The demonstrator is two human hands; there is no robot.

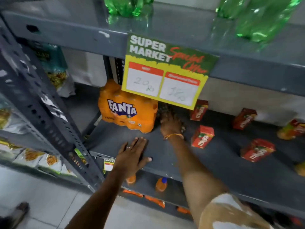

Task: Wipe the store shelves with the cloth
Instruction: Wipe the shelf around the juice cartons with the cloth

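Note:
The grey metal middle shelf (219, 164) runs across the view. My right hand (170, 124) reaches deep onto it and presses a dark patterned cloth (163, 109) against the shelf, just right of the orange Fanta pack (127, 111). Most of the cloth is hidden under the hand and the hanging sign. My left hand (132, 156) lies flat with fingers spread on the shelf's front edge and holds nothing.
A "Super Market" price sign (166, 71) hangs from the upper shelf over the cloth. Several red juice cartons (202, 136) lie scattered to the right. Green bottles (257, 19) stand above, small orange bottles (160, 185) below, snack bags (49, 161) at left.

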